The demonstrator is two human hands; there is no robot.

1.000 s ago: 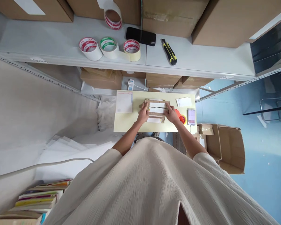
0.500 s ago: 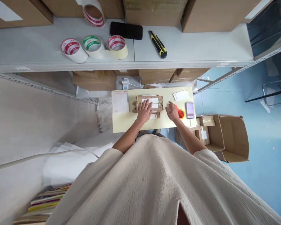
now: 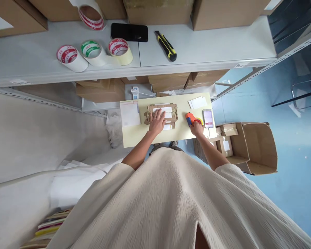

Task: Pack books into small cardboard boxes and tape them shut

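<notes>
Lying on cream table point(image 3: 132, 135): cardboard package point(image 3: 171, 119). Grey shelf point(image 3: 209, 45) beyond; blue floor point(image 3: 295, 148).

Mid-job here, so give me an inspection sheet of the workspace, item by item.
Surface: pale yellow table, partly covered.
Work items: taped cardboard package bearing white strips; orange tape dispenser.
Clutter: white sheet at left; white cards and lit phone at right.
Hands: left hand spread on the package; right hand gripping the dispenser.
Cables: white cord behind the table; thin cable by the lit phone.
Surroundings: shelf bearing tape rolls, black phone and utility knife; open carton at right.
</notes>
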